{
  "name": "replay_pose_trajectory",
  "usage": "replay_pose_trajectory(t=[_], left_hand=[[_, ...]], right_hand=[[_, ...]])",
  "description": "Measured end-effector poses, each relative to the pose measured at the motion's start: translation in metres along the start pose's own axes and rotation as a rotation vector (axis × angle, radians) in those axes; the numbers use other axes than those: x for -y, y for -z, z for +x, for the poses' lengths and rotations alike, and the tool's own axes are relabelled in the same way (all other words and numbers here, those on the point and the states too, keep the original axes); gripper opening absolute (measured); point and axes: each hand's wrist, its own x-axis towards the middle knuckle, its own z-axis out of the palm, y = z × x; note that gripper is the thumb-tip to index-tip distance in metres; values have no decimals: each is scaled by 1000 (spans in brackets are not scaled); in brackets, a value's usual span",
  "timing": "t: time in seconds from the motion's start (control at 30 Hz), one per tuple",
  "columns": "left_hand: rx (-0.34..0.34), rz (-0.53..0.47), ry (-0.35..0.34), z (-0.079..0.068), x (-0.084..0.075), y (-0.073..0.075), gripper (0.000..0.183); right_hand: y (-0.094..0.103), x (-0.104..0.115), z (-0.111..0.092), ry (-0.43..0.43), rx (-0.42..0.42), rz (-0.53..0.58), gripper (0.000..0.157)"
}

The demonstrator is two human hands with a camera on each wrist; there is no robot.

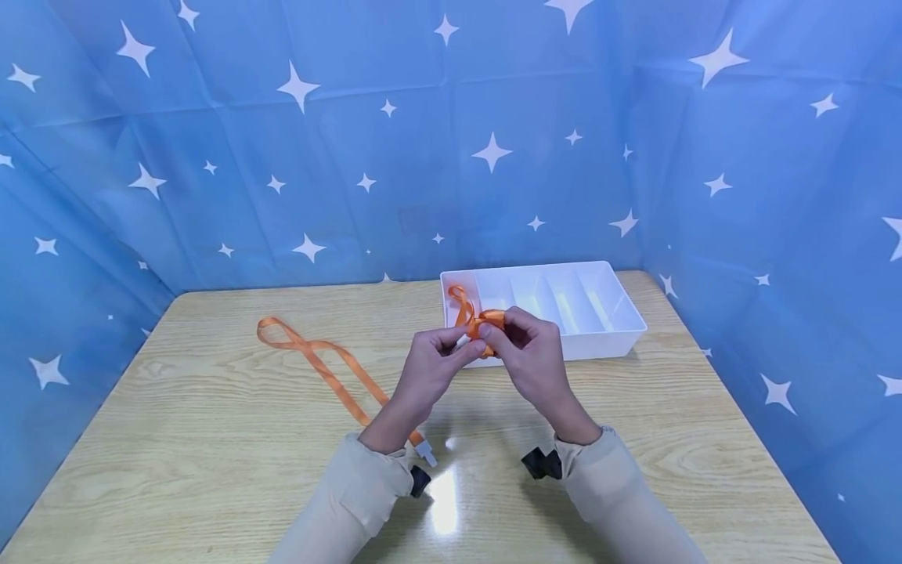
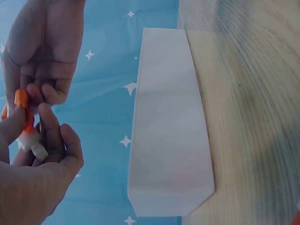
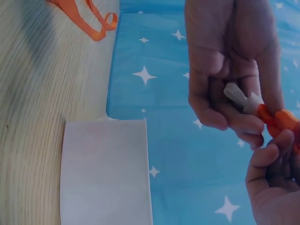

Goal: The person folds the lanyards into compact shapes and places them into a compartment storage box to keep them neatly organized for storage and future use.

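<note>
Both hands hold an orange lanyard [image 1: 491, 316] in front of the white tray. My left hand [image 1: 427, 370] pinches it by its white plastic clip [image 3: 238, 96], between thumb and fingers. Bunched ribbon is gripped by my right hand [image 1: 533, 359], its thumb close to the left fingertips. A loose loop of the ribbon stands out beyond the fingers, over the tray's left end. In the left wrist view the gathered ribbon [image 2: 21, 98] shows between the two hands; part of it is hidden by the fingers.
A white divided tray [image 1: 599, 345] sits at the back right of the wooden table [image 1: 211, 470]. To the left lies a second orange lanyard [image 1: 331, 377], its white clip [image 1: 425, 452] beside the left wrist. Blue star-patterned cloth [image 1: 395, 157] hangs behind and at both sides.
</note>
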Motion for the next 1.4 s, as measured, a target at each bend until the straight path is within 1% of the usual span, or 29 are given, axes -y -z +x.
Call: replay_pose_trajectory(t=[0.17, 0.27, 0.33, 0.4, 0.47, 0.57, 0.63, 0.7, 0.77, 0.83, 0.9, 0.97, 1.1, 1.23, 1.4], left_hand=[[19, -15, 1, 4, 8, 8, 37], [22, -57, 10, 7, 12, 14, 36], [4, -87, 11, 10, 14, 17, 36], [-45, -82, 14, 14, 15, 20, 34], [-129, -29, 11, 17, 17, 21, 33], [-254, 117, -16, 23, 24, 23, 31], [-313, 239, -35, 27, 32, 24, 33], [-345, 349, -37, 30, 39, 25, 38], [-347, 420, -13, 32, 44, 24, 45], [-332, 441, 20, 34, 47, 24, 48], [-303, 415, 39, 36, 50, 24, 50], [-278, 369, 52, 37, 52, 24, 51], [-244, 301, 63, 39, 53, 24, 51], [-227, 287, 66, 39, 53, 25, 49], [-218, 286, 81, 40, 53, 24, 48]], right_hand=[[7, -1, 3, -51, -17, -4, 12], [10, -1, 5, -73, -8, -16, 15], [13, 0, 5, -85, -2, -33, 18], [16, 0, 7, -97, -3, -51, 19], [18, 1, 8, -114, -2, -73, 21], [22, 1, 10, -145, 0, -90, 23], [24, 1, 11, -163, 5, -100, 25], [26, 1, 12, -174, 9, -110, 26], [28, 0, 14, -176, 13, -124, 25], [30, -1, 15, -176, 14, -132, 25], [32, -4, 16, -180, 10, -140, 25], [33, -7, 18, -186, 3, -158, 25], [37, -16, 22, -209, -9, -203, 28], [39, -23, 26, -251, -13, -229, 30], [43, -32, 34, -340, -2, -254, 33]])
